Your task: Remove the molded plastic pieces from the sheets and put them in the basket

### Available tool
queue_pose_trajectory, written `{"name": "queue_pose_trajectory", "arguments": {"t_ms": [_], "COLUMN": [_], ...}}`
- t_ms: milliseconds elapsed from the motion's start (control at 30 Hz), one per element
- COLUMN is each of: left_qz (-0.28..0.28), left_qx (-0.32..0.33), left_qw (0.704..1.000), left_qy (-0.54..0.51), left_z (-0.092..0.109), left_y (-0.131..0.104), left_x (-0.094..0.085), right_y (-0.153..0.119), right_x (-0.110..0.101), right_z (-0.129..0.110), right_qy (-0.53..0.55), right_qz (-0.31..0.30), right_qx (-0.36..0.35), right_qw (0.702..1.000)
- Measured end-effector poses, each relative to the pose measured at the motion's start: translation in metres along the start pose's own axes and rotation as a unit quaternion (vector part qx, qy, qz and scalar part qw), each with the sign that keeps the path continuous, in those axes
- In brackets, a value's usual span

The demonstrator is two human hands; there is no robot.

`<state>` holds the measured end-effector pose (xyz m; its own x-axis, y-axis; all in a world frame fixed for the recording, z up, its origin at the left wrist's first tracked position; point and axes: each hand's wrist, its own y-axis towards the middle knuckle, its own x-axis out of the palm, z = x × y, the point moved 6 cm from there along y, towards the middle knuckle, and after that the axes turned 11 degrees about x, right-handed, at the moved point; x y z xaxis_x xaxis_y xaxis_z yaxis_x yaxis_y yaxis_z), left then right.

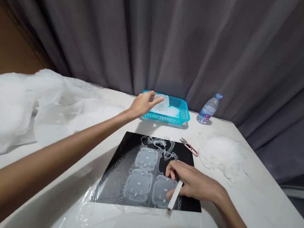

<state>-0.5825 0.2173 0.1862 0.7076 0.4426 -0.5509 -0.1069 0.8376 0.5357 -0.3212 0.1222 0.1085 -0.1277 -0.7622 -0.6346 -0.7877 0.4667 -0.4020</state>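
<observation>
My left hand [143,103] reaches over the turquoise basket [180,120], its thumb and fingers pinching a frosted plastic piece [163,100]. More whitish pieces [169,111] lie inside the basket. Below, my right hand [195,181] is curled round a slim white-handled tool [175,197], whose small tip points toward the table's near side. Under this hand is a black mat [191,203]. On it lie a clear plastic sheet and several frosted rounded-square plastic pieces [138,185], the right one partly covered by my fingers. Thin plastic trimmings [160,142] curl at the mat's far edge.
Pink-handled thread snips [190,147] lie by the mat's far right corner. A heap of white scraps [221,153] is further right. Behind stands a water bottle [208,110]. White plastic bags [54,105] fill the left side; a grey curtain [158,40] hangs along the back.
</observation>
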Motion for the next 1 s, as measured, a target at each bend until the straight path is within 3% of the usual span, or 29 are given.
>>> {"name": "queue_pose_trajectory", "arguments": {"t_ms": [67, 133, 233, 300, 333, 433, 500, 567, 767, 1000], "left_qz": [0.004, -0.015, -0.116, -0.247, -0.285, -0.332, -0.327, -0.315, -0.317, -0.308], "left_qx": [0.011, 0.033, 0.085, 0.132, 0.139, 0.155, 0.161, 0.154, 0.121, 0.122], "left_qw": [0.999, 0.998, 0.989, 0.96, 0.948, 0.93, 0.93, 0.935, 0.938, 0.942], "left_qy": [0.042, 0.06, 0.035, 0.006, 0.008, 0.033, 0.045, 0.053, 0.065, 0.062], "left_z": [0.0, 0.007, 0.026, 0.042, 0.047, 0.053, 0.051, 0.046, 0.042, 0.051], "left_y": [0.01, -0.008, -0.073, -0.127, -0.151, -0.197, -0.208, -0.21, -0.209, -0.218], "left_x": [-0.003, -0.006, -0.004, 0.004, 0.006, 0.007, 0.009, 0.01, 0.016, 0.02], "right_y": [0.001, 0.0, -0.004, -0.006, -0.007, -0.008, -0.01, -0.01, 0.002, 0.004], "right_x": [-0.001, -0.003, -0.008, -0.012, -0.014, -0.022, -0.026, -0.021, 0.01, 0.018], "right_z": [0.001, 0.002, 0.008, 0.011, 0.011, 0.004, -0.005, -0.014, -0.031, -0.03], "right_qy": [-0.004, -0.018, -0.043, -0.051, -0.052, -0.025, 0.009, 0.043, 0.09, 0.085], "right_qz": [0.005, 0.02, 0.043, 0.051, 0.059, 0.146, 0.235, 0.27, 0.193, 0.184], "right_qx": [-0.009, -0.018, -0.018, -0.021, -0.028, -0.069, -0.103, -0.128, -0.148, -0.182], "right_qw": [1.0, 0.999, 0.998, 0.997, 0.996, 0.987, 0.966, 0.953, 0.966, 0.962]}}
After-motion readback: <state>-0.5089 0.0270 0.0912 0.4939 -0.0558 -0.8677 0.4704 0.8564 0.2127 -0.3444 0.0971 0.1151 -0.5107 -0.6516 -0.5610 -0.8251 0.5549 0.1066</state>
